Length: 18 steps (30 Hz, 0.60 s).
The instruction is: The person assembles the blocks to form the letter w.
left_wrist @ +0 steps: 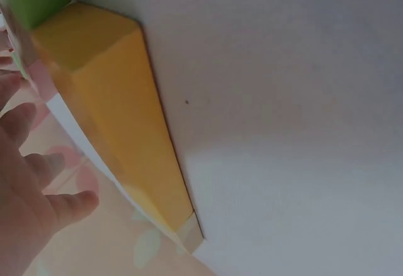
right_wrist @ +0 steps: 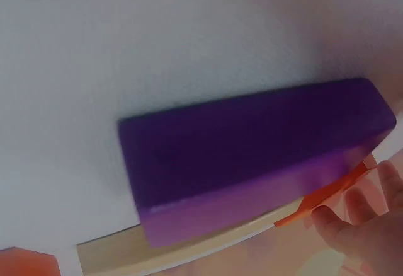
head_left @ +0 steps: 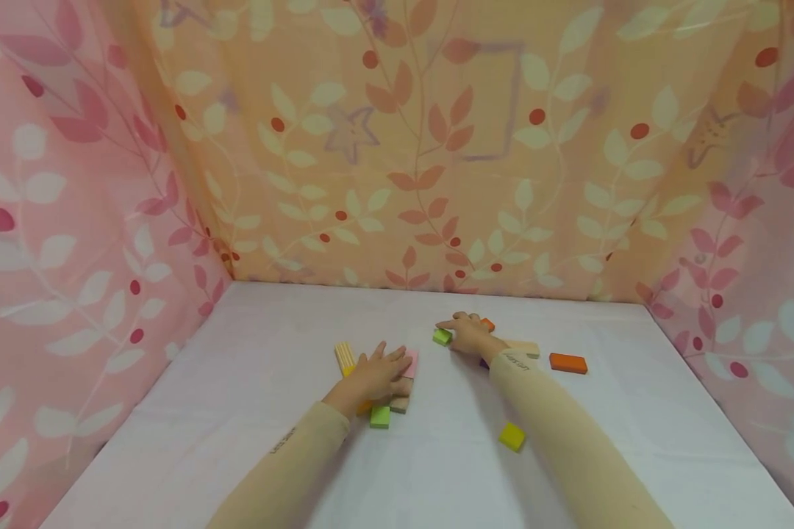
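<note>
My left hand [head_left: 377, 377] is spread over a group of wooden blocks left of centre, its fingers extended. Around it show a pink block [head_left: 411, 363], a plain wood block [head_left: 400, 405], a green block [head_left: 380, 418] and a striped yellow piece [head_left: 344, 355]. In the left wrist view, a long yellow-orange block [left_wrist: 126, 112] lies beside the loose fingers. Farther back, my right hand [head_left: 473, 336] reaches leftward, fingertips right at a small green block [head_left: 442, 337]. Below that hand lies a purple block [right_wrist: 252, 143], large in the right wrist view.
Close by the right hand are a plain wood block [head_left: 526, 348] and an orange piece [head_left: 487, 324]. Another orange block [head_left: 568, 364] lies farther right, and a yellow block [head_left: 512, 437] nearer the front. Floral cloth [head_left: 397, 147] walls the white table [head_left: 205, 441] at back and sides.
</note>
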Available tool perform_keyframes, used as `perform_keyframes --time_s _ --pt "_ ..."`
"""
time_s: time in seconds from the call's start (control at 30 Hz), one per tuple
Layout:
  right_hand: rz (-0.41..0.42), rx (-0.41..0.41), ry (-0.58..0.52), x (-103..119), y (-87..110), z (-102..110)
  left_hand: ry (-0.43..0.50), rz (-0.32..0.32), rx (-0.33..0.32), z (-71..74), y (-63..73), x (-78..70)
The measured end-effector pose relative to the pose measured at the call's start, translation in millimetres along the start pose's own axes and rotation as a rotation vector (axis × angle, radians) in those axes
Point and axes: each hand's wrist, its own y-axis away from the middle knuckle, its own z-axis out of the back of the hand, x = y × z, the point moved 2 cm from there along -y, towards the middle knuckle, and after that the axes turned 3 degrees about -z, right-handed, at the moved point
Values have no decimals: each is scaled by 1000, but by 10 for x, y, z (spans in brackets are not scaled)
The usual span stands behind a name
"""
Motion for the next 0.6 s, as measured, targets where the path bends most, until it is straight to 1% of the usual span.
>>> perform_keyframes --time_s 0.1,0.33,0.5,0.6 --pt "-16 -13 -24 -13 -8 -17 -21 -8 4 -4 -6 -2" --pt "-40 -81 -74 -28 32 -8 -42 -49 1 -38 -21 -7" --pt "-25 -114 -93 -32 58 -6 -44 -34 7 -51 -42 4" --pt "-21 -134 -101 -13 73 -7 -25 -27 4 -58 -57 16"
